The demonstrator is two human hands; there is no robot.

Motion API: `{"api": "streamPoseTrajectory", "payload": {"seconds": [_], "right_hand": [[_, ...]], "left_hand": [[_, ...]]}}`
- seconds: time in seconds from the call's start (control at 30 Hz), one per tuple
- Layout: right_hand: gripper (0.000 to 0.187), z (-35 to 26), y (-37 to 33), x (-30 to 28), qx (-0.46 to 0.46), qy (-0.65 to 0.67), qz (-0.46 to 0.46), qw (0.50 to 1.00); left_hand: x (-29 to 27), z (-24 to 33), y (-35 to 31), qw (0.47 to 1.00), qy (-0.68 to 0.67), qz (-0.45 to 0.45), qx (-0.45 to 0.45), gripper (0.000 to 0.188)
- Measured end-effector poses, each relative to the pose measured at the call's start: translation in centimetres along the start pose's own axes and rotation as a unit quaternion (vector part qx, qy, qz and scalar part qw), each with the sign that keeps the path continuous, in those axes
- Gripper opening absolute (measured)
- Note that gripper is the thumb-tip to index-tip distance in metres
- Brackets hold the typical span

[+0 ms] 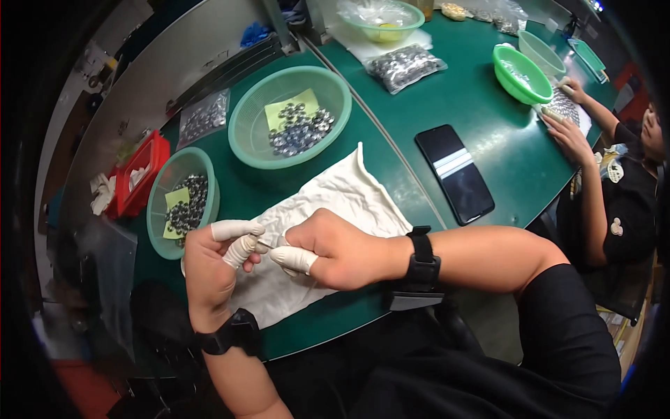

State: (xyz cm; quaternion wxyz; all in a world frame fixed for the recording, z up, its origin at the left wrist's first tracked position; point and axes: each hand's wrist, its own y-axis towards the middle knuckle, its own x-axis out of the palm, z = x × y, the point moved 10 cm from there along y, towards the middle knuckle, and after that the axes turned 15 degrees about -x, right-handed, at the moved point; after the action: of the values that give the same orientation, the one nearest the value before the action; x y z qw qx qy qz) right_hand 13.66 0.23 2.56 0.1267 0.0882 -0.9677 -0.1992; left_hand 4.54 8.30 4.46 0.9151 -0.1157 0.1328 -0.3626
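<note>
My left hand and my right hand meet above a white cloth, both closed in a pinch. White finger cots cover the thumb and forefinger of each. Between the fingertips is a small, thin metal piece, mostly hidden, so its kind cannot be told. Beyond my hands stands a large pale green basket with shiny round metal pieces and a yellow paper inside. A smaller green basket beside my left hand holds darker round pieces and another yellow paper.
A black phone lies right of the cloth. Bags of metal pieces rest on the green table. A red bin stands at the left. At the right, another person's hands work near a bright green basket.
</note>
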Motion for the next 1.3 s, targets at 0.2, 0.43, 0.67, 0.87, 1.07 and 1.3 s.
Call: {"api": "streamPoseTrajectory", "payload": {"seconds": [0.2,0.43,0.67,0.87,1.07,1.3], "right_hand": [[0.034,1.1,0.1,1.2,0.092,0.378,0.047,0.920],[0.034,0.2,0.5,0.3,-0.008,-0.009,-0.001,1.000],[0.027,1.2,0.6,0.5,0.046,0.205,0.025,0.977],[0.031,0.2,0.5,0.0,0.007,0.084,0.001,0.996],[0.035,2.3,-0.2,0.6,0.108,0.239,0.037,0.964],[0.038,1.7,0.1,0.7,0.105,0.273,0.041,0.955]], "left_hand": [[0.1,2.2,-1.2,0.986,0.009,0.025,0.166,0.022],[-0.3,-0.5,0.0,1.000,-0.011,0.010,-0.004,0.019],[0.0,2.0,-1.0,0.991,0.018,0.018,0.134,0.018],[0.3,1.2,-0.6,0.996,0.006,0.004,0.093,0.020],[-0.3,2.2,-1.2,0.988,0.018,0.020,0.154,0.020],[0.3,2.4,-1.2,0.982,0.020,0.007,0.188,0.018]]}}
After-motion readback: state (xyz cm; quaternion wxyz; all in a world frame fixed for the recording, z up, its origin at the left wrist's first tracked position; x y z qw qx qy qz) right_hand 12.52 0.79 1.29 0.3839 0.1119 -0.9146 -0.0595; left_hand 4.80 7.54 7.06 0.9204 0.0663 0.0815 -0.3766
